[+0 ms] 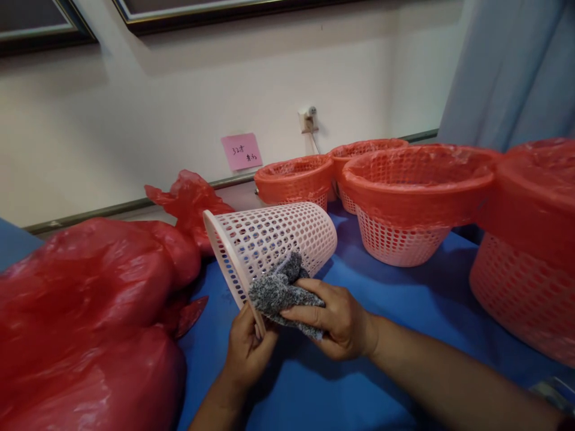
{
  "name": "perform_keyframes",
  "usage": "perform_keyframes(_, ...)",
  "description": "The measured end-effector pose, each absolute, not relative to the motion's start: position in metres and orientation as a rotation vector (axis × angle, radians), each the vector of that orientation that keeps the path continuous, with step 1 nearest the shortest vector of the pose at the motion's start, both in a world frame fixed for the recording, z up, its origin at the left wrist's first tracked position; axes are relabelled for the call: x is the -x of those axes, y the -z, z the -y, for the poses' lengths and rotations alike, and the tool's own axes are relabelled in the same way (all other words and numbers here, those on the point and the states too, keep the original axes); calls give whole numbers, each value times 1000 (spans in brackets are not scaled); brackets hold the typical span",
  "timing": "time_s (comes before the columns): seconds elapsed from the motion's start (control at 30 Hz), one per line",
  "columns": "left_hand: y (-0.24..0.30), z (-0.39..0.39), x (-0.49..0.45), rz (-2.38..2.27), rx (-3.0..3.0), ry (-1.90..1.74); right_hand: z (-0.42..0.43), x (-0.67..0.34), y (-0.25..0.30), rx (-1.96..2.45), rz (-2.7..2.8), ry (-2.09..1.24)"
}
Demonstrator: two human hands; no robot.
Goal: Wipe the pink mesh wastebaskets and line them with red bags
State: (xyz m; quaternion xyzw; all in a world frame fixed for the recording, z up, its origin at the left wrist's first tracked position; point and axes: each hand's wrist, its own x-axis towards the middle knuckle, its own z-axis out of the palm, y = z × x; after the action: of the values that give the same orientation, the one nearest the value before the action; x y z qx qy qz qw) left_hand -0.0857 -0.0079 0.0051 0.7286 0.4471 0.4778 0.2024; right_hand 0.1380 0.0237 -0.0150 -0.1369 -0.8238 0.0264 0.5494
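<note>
Over the blue counter [359, 395], grasps an unlined, pale-pink perforated plastic basket [274, 230] in the left grip [249, 347], a speckled grey cloth [276, 290] against it in the right grip [344, 317]; seems mid-wipe, near apparently finished red-plastic-lined baskets [404, 236].

I have a blue counter [300, 395] in front of me. A bulging red plastic bag [90, 311] rests along its left; perforated plastic wastebaskets [402, 242], red liners [417, 200] folded over their rims, stand upright toward my right.

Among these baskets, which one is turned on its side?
The bare pale pink basket, held by the left hand; the other baskets stand upright, with red plastic over their tops.
</note>
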Motion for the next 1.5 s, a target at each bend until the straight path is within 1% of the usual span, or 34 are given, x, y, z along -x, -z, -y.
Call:
perform_keyframes(0.1,-3,8,87,-1277,-2032,-1343,-38,-144,19,530,1834,-87)
perform_keyframes(0.23,2,8,90,-1270,-2093,-1298,-75,-163,22,971,1465,-238)
perform_keyframes(0.3,3,8,91,-1249,-2170,-1244,-87,-169,23,1078,1344,-289)
perform_keyframes(0.4,1,8,89,-1207,-2256,-1140,-82,-168,21,1030,1386,-267)
perform_keyframes(0.57,-6,6,83,-1169,-2357,-1013,-38,-148,14,578,1778,-110)
perform_keyframes(0.7,-9,9,79,-1160,-2343,-947,-18,-141,11,289,1891,-32)
perform_keyframes(0.77,-10,12,78,-1168,-2305,-1028,-16,-141,11,248,1905,-43)
perform_keyframes(0.83,-9,14,80,-1152,-2274,-1219,-17,-141,11,222,1931,-70)
perform_keyframes(0.9,-8,15,83,-1134,-2248,-1361,-17,-140,11,200,1951,-84)
perform_keyframes(1.0,-6,15,87,-1211,-2174,-1396,-20,-141,11,242,1942,-82)
perform_keyframes(1.07,-4,15,88,-1280,-2081,-1410,-27,-144,11,387,1870,-85)
perform_keyframes(1.17,-1,16,89,-1320,-2015,-1430,-49,-156,12,755,1634,-143)
perform_keyframes(1.27,-2,14,87,-1295,-2150,-1303,-76,-170,14,1040,1369,-232)
perform_keyframes(1.33,-6,12,83,-1257,-2272,-1131,-84,-175,15,1098,1297,-259)
perform_keyframes(1.4,-9,8,79,-1207,-2362,-929,-80,-173,13,1037,1358,-242)
perform_keyframes(1.5,-11,2,75,-1184,-2416,-747,-54,-161,11,767,1602,-168)
